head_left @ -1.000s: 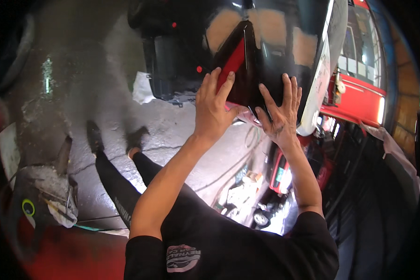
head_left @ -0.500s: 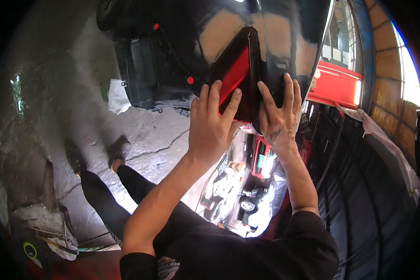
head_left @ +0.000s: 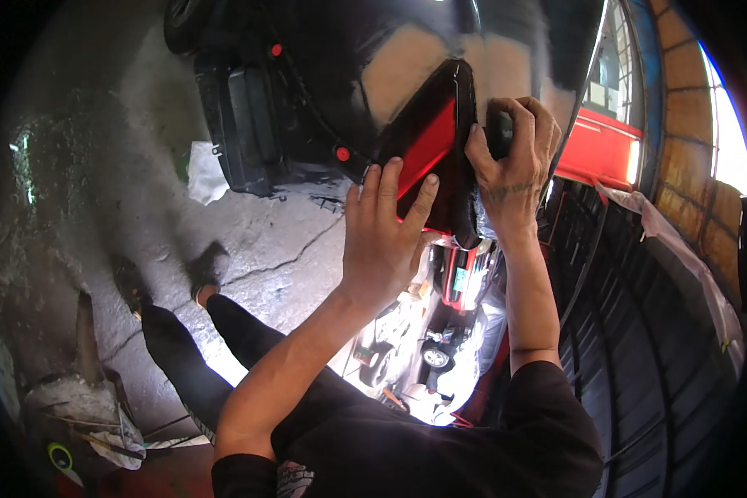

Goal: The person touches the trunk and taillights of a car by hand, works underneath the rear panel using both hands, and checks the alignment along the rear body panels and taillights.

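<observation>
A red and black tail light sits at the corner of a dark car body. My left hand lies on the lens's lower part, fingers stretched out and slightly spread, the thumb lower down near the light's bottom edge. To the right of the light, my right hand is arched over the body panel. Its thumb reaches the light's right edge, and its bent fingers rest higher up on the dark panel. A dark gap shows between thumb and fingers, with nothing visibly held. Tan filler patches mark the bodywork above the light.
Two red round fasteners dot the dark trim left of the light. A loose-looking black bumper part hangs over cracked concrete floor. Dark ribbed metal sheeting stands on the right. A red vehicle is behind it.
My right hand has gone from flat fingers beside the light to an arched, bent-finger pose farther right. The light sits slightly lower and more right in view; my left hand stays on it.
</observation>
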The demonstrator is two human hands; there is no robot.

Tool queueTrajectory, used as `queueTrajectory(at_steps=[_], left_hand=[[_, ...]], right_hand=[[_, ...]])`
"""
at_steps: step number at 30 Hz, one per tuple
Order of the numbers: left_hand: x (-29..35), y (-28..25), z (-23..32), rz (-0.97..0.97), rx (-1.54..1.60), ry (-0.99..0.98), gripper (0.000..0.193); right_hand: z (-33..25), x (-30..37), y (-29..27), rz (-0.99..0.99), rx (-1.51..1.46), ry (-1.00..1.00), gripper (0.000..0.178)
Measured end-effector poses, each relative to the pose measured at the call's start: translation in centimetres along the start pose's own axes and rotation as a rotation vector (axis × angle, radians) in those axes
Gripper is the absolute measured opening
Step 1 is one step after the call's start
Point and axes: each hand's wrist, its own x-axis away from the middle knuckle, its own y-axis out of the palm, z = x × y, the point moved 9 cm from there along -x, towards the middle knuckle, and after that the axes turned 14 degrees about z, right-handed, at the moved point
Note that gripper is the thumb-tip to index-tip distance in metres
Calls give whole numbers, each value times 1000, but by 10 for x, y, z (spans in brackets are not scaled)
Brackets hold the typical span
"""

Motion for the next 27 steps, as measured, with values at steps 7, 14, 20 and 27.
queueTrajectory(at_steps=[7,14,20,27], left_hand=[[2,7,3,-78,-45,19,76],[6,1,-1,-25,30,-50,96],[1,6,3,27,34,27,102],[-6,7,5,-13,45,3,101]], right_hand=[[5,1,-4,52,-10,29,38],[-7,65,-48,-5,-132,87,39],[5,203,-58,-181,-435,773,24],[-28,286,25,-228,-1446,1822,56]])
